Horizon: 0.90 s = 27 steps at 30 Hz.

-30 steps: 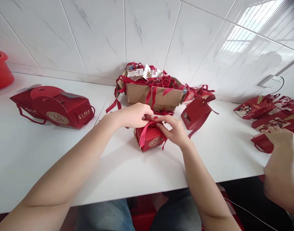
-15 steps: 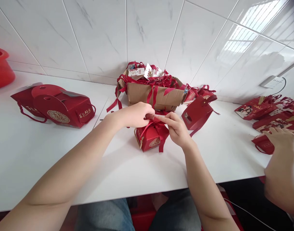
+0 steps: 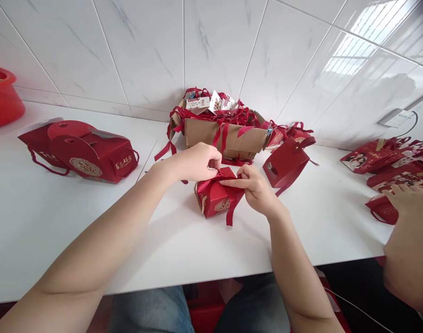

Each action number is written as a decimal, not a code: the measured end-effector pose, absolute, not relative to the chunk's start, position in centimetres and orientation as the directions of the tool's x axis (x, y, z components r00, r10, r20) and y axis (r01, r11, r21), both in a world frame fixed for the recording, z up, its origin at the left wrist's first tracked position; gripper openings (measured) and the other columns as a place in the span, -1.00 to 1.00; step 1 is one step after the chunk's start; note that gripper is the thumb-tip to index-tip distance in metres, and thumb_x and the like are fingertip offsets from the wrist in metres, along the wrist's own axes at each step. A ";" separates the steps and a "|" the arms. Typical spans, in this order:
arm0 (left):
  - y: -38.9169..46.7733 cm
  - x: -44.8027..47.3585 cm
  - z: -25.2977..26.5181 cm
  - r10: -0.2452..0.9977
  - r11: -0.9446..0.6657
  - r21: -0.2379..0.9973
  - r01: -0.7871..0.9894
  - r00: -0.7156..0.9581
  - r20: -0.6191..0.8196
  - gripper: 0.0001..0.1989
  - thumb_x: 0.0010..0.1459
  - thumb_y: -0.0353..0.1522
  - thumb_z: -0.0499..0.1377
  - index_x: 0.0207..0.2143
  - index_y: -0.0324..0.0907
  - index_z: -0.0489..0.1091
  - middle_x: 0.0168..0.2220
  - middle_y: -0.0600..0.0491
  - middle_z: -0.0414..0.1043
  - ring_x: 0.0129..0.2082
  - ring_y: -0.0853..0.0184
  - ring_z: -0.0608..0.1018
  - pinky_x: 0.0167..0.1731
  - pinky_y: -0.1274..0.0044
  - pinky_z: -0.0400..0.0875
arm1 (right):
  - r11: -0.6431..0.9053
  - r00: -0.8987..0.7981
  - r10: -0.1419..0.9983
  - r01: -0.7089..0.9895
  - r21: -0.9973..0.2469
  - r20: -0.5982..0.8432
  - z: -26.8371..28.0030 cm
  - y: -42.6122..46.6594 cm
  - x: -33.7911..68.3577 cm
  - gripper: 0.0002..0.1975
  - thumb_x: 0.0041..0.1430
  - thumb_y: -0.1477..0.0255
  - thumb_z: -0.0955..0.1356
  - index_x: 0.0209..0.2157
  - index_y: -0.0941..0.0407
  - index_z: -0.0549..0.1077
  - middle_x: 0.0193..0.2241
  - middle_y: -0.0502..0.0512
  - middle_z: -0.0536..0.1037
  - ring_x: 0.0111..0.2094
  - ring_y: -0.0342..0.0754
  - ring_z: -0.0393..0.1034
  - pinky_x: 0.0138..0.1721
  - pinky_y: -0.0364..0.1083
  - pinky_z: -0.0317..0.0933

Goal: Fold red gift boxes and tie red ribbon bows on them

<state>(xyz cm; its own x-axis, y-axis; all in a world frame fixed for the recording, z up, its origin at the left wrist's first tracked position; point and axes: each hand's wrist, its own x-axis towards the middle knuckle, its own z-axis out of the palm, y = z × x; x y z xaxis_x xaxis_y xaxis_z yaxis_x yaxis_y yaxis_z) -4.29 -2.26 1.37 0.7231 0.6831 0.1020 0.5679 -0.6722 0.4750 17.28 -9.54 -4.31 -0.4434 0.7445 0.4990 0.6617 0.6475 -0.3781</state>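
Observation:
On the white table in front of me stands a small red gift box (image 3: 213, 200) with a round gold emblem and a gold rope handle on its left side. A red ribbon (image 3: 231, 213) is gathered on top of it, one tail hanging down the front. My left hand (image 3: 202, 163) pinches the ribbon at the top of the box, fingers curled. From the right, my right hand (image 3: 254, 187) grips ribbon too, its index finger stretched across the gathered part. The exact crossing of the ribbon is partly hidden by my fingers.
Behind the box, a cardboard box (image 3: 211, 136) holds red ribbons and white tags. Larger red boxes (image 3: 110, 159) stand left, near a red bucket (image 3: 5, 101). A red box (image 3: 285, 164) leans at right. Farther right, a co-worker's hand (image 3: 410, 203) touches red bags (image 3: 367, 157).
My right index finger has moved down and left over the ribbon on the box. Both hands have drawn slightly apart at the top, and the front ribbon tail hangs a little lower.

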 end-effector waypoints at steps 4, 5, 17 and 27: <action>-2.3 -4.2 1.3 0.666 -0.681 0.478 0.554 0.741 0.090 -0.91 -0.01 -0.36 0.12 -0.43 -0.13 0.42 -0.29 0.06 0.48 -0.41 0.36 0.50 -0.41 0.53 0.36 | 0.643 -0.387 0.744 0.637 -0.425 0.545 -4.2 -9.6 17.0 -0.45 0.23 0.65 0.08 0.07 -0.04 0.44 -0.39 0.08 0.29 -0.33 -0.06 0.22 -0.30 -0.05 0.25; -2.2 -4.2 1.3 0.661 -0.683 0.480 0.551 0.745 0.086 -0.90 -0.02 -0.36 0.13 -0.42 -0.13 0.43 -0.29 0.06 0.49 -0.40 0.36 0.51 -0.40 0.53 0.37 | 0.642 -0.370 0.743 0.630 -0.438 0.558 -4.2 -9.7 16.8 -0.47 0.23 0.63 0.08 0.08 -0.01 0.43 -0.39 0.08 0.31 -0.34 -0.06 0.24 -0.31 -0.05 0.25; -2.1 -4.3 1.3 0.661 -0.655 0.507 0.560 0.750 0.024 -0.87 0.01 -0.32 0.12 -0.39 -0.09 0.46 -0.28 0.10 0.52 -0.38 0.35 0.54 -0.40 0.54 0.38 | 0.615 -0.264 0.730 0.655 -0.439 0.631 -4.7 -9.9 14.6 -0.74 0.24 0.37 0.28 -0.13 0.09 0.55 -0.53 0.05 0.33 -0.49 -0.11 0.21 -0.46 -0.10 0.18; -1.9 -4.5 1.3 0.642 -0.659 0.520 0.544 0.767 0.011 -0.84 0.03 -0.31 0.12 -0.34 -0.08 0.48 -0.23 0.08 0.52 -0.34 0.35 0.55 -0.38 0.56 0.40 | 0.525 -0.138 0.749 0.721 -0.452 0.648 -5.0 -9.8 14.0 -0.80 0.20 0.32 0.35 -0.27 0.06 0.63 -0.59 0.04 0.34 -0.54 -0.12 0.17 -0.50 -0.10 0.15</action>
